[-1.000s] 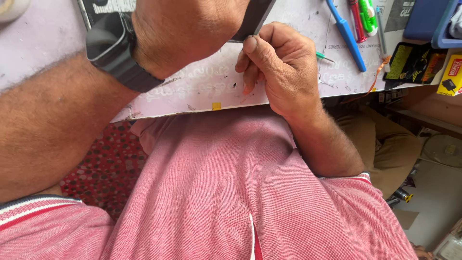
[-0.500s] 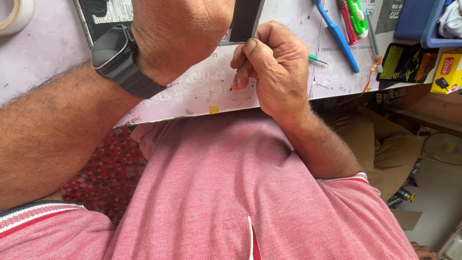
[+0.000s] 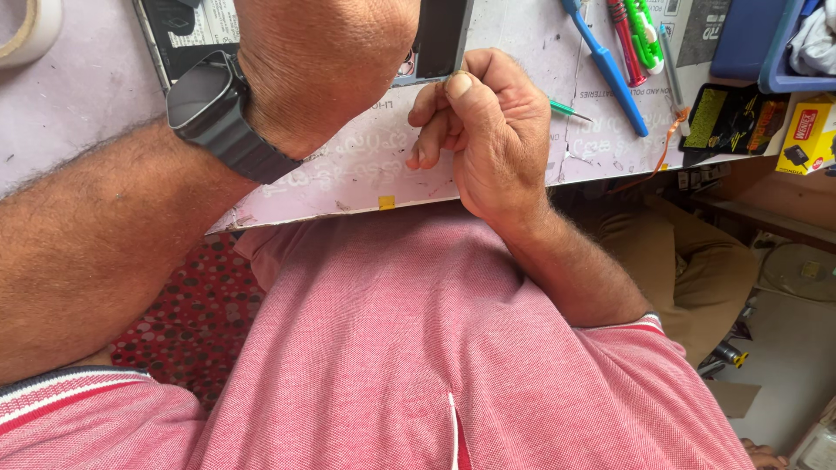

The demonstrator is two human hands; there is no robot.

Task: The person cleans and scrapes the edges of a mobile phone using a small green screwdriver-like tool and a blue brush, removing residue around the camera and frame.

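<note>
My right hand (image 3: 492, 130) is curled into a fist near the front edge of the lilac work mat (image 3: 366, 170). It grips a thin tool whose green end (image 3: 566, 109) pokes out past the knuckles to the right. The thumb presses on top, beside a dark flat device (image 3: 440, 35) lying on the mat. My left hand (image 3: 326, 61) comes in from the left with a black watch (image 3: 213, 109) on the wrist. It hovers over or rests on the dark device. Its fingers are cut off by the top edge of the frame.
A blue-handled tool (image 3: 605, 65), red and green pens (image 3: 636, 30), a blue tray (image 3: 762, 43), a black case (image 3: 736, 117) and a yellow box (image 3: 810, 135) lie at the right. A tape roll (image 3: 30, 30) sits top left. My pink shirt (image 3: 418, 348) fills the foreground.
My left wrist has shifted slightly right and up over the dark device. My right hand stays in place, fingers curled a little tighter on the thin tool.
</note>
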